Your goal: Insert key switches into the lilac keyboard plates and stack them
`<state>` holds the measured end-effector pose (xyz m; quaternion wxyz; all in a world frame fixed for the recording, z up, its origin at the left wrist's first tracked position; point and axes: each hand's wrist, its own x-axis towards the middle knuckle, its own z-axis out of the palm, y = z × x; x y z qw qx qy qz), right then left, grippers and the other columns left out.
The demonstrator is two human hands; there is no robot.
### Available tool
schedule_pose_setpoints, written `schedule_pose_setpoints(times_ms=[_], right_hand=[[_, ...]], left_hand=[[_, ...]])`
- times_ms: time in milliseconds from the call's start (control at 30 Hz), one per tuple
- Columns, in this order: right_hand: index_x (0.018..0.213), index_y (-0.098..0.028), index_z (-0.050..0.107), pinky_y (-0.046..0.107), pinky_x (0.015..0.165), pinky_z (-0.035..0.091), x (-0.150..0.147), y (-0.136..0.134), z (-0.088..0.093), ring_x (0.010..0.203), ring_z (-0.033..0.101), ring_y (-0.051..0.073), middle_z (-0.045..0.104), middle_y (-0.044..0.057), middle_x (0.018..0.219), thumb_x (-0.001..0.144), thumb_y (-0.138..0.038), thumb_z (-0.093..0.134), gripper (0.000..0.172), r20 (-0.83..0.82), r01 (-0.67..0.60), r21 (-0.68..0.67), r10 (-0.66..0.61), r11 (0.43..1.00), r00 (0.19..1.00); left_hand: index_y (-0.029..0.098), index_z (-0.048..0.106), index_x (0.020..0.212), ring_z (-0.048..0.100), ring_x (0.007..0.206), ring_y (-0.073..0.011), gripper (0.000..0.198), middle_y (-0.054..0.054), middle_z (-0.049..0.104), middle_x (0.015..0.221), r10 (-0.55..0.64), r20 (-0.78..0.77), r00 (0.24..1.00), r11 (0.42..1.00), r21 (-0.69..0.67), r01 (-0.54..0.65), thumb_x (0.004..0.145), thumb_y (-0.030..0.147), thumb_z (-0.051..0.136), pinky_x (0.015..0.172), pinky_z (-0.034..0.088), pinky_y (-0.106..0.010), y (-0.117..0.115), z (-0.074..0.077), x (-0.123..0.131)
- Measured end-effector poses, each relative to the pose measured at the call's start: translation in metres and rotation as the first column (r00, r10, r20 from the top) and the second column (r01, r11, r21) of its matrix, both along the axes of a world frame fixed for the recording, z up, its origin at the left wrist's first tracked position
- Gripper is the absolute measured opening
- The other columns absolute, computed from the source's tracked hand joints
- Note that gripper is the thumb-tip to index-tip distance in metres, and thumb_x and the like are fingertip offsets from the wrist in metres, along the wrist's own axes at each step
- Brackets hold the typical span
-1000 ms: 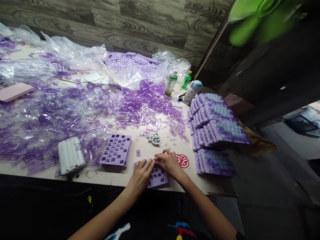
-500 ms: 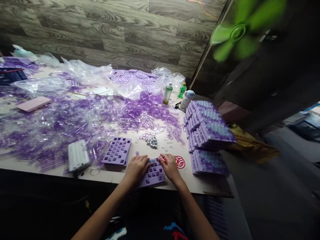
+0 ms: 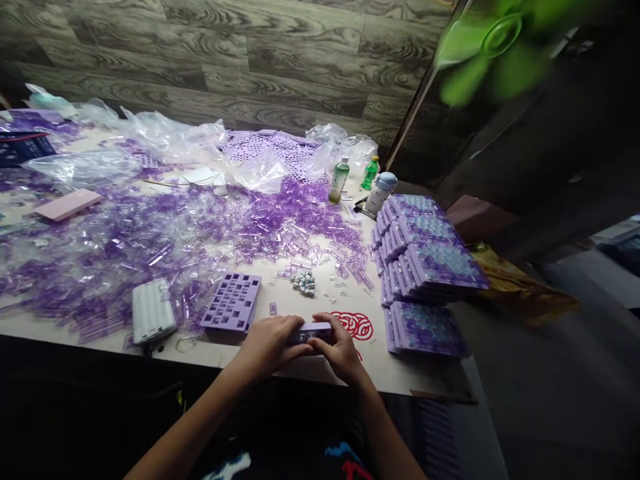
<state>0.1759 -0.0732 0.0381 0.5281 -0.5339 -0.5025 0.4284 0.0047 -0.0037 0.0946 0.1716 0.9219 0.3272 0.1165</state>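
A light purple keyboard frame point(image 3: 316, 328) is tilted up between my two hands, its edge towards me and its top face mostly hidden. My left hand point(image 3: 273, 341) grips its left end, and my right hand point(image 3: 339, 350) closes on the right end, thumb along the near side. A second purple keyboard frame point(image 3: 231, 302) with square holes lies flat to the left of my hands. A single clear purple keycap point(image 3: 273, 309) is just beyond my left hand. Behind the hands sits a small pile of tiny metallic-looking parts point(image 3: 303, 283).
Red line markings point(image 3: 357, 326) show on the table beside my right hand. Stacked purple keyboard frames filled with clear keycaps point(image 3: 430, 263) stand at the right. Loose clear and purple keycaps point(image 3: 150, 233) spread leftward. A white device point(image 3: 153, 311), bottles point(image 3: 339, 180) and a green fan point(image 3: 501, 35) are around.
The keyboard frame has been lifted from lying nearly flat, holes facing up, to tilted on edge. Both hands have shifted their grip to its ends. The view has turned slightly.
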Motion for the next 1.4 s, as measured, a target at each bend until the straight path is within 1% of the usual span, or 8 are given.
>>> schedule_pose_setpoints(times_ms=[167,467,700,867,967,1067,1267,1400], right_hand=[[0.099,-0.021,0.052,0.027,0.073,0.042,-0.001,-0.006,0.005,0.082,0.054,0.017,0.056,0.002,0.090,0.078,-0.023,0.061,0.023,0.161,0.025,-0.003,-0.024,1.000,0.987],[0.095,-0.021,0.054,0.025,0.069,0.042,-0.011,-0.014,0.009,0.080,0.054,0.017,0.057,-0.001,0.086,0.078,-0.025,0.061,0.019,0.113,0.035,-0.156,-0.017,0.987,0.993],[0.092,-0.019,0.062,0.027,0.073,0.043,-0.002,0.032,0.007,0.083,0.056,0.018,0.061,0.002,0.089,0.082,-0.042,0.059,0.025,0.006,-0.404,-0.129,0.409,0.905,0.913],[0.102,-0.020,0.060,0.025,0.068,0.043,-0.024,0.079,-0.004,0.072,0.056,0.015,0.061,0.002,0.082,0.086,-0.031,0.059,0.021,0.506,-0.184,-0.106,0.212,0.977,0.836],[0.114,-0.021,0.056,0.027,0.072,0.043,-0.044,0.095,-0.013,0.079,0.056,0.018,0.059,0.005,0.092,0.081,-0.028,0.065,0.034,0.729,-0.270,-0.039,0.212,0.962,0.651],[0.100,-0.020,0.062,0.029,0.073,0.043,-0.047,0.099,-0.021,0.081,0.055,0.019,0.058,0.006,0.088,0.083,-0.020,0.062,0.018,0.842,-0.324,-0.031,0.200,0.946,0.502],[0.104,-0.021,0.061,0.028,0.075,0.046,0.008,0.085,-0.026,0.083,0.056,0.016,0.058,0.005,0.092,0.090,-0.023,0.051,0.017,0.637,-0.223,0.096,0.112,0.970,0.762],[0.105,-0.021,0.060,0.036,0.079,0.044,0.034,0.083,-0.026,0.087,0.054,0.021,0.059,0.007,0.093,0.089,-0.024,0.052,0.018,0.689,0.008,0.133,-0.098,0.991,0.718]], left_hand=[[0.021,0.057,0.094,0.063,0.074,-0.0201,0.033,-0.003,0.067,0.081,-0.009,-0.030,1.000,1.000,0.011,0.009,0.081,0.051,0.052,0.063,0.040,-0.027,0.002,-0.009,0.001],[0.021,0.059,0.091,0.064,0.070,-0.0187,0.039,-0.002,0.068,0.077,-0.010,-0.019,1.000,0.998,-0.056,0.009,0.082,0.057,0.045,0.059,0.038,-0.025,0.000,-0.014,-0.008],[0.026,0.053,0.102,0.063,0.071,-0.0180,0.032,0.003,0.067,0.086,0.111,-0.166,0.980,0.962,-0.232,-0.148,0.076,0.043,0.061,0.058,0.036,-0.025,-0.011,-0.006,-0.043],[0.028,0.055,0.094,0.061,0.071,-0.0157,0.021,0.004,0.064,0.085,0.098,-0.178,0.979,0.953,-0.268,-0.144,0.075,0.032,0.062,0.060,0.038,-0.024,-0.007,-0.018,-0.065],[0.026,0.056,0.096,0.060,0.079,-0.0174,0.020,0.000,0.062,0.093,0.033,-0.097,0.995,0.981,-0.186,-0.050,0.076,0.028,0.062,0.066,0.042,-0.026,-0.002,-0.030,-0.060],[0.024,0.056,0.099,0.059,0.083,-0.0198,0.021,-0.002,0.063,0.093,-0.015,-0.011,1.000,0.995,-0.101,0.014,0.078,0.026,0.060,0.070,0.044,-0.030,0.002,-0.039,-0.049],[0.023,0.057,0.094,0.059,0.084,-0.0196,0.012,-0.003,0.064,0.095,0.041,0.085,0.996,0.997,-0.064,-0.035,0.083,0.026,0.055,0.071,0.045,-0.031,0.011,-0.053,-0.031],[0.023,0.058,0.095,0.058,0.089,-0.0206,0.013,-0.003,0.063,0.099,0.088,0.104,0.991,0.994,-0.071,-0.081,0.083,0.027,0.055,0.076,0.044,-0.034,0.016,-0.057,-0.021]])
